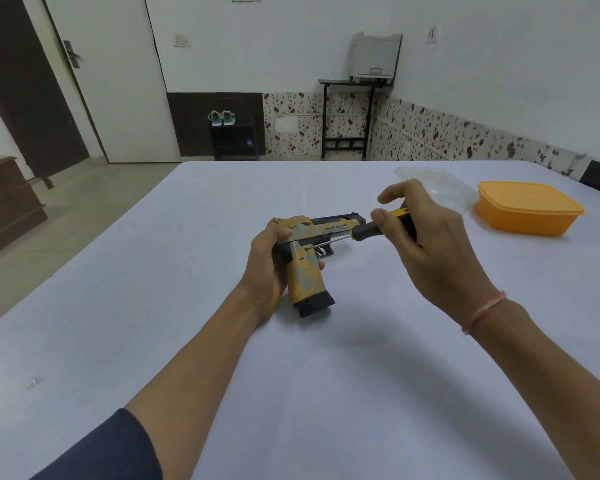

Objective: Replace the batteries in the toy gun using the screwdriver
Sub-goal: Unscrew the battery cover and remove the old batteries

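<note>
My left hand [267,258] holds the toy gun [307,268] over the middle of the table [187,323]. My fingers are curled round its yellow handle and my thumb presses on the back of the top. The gun lies on its side with the barrel pointing away to the right. I cannot tell if the black bottom of the handle touches the table or hangs just above it.

My right hand [426,247] pinches the screwdriver [371,230] by its black and yellow handle, with my thumb on one side and my curled fingers on the other. The thin metal tip points at a small screw [308,249] near the top of the gun's handle.

I think this is the step where I work on the screw. To do it well, I should keep the tip sitting right in the screw, push in a little, and turn slowly. My left hand must hold the gun very still. If the tip slips, it could scratch the gun or poke my thumb. The screw is tiny, so I must not let it roll away.

The table has a smooth pale cloth. An orange box [527,209] sits far off on my right, with a clear lid [430,181] beside it. Behind the table I see a brown door [25,98], a pair of shoes [221,117] on a dark rack, and a grey printer [376,58] on a small black stand.
</note>
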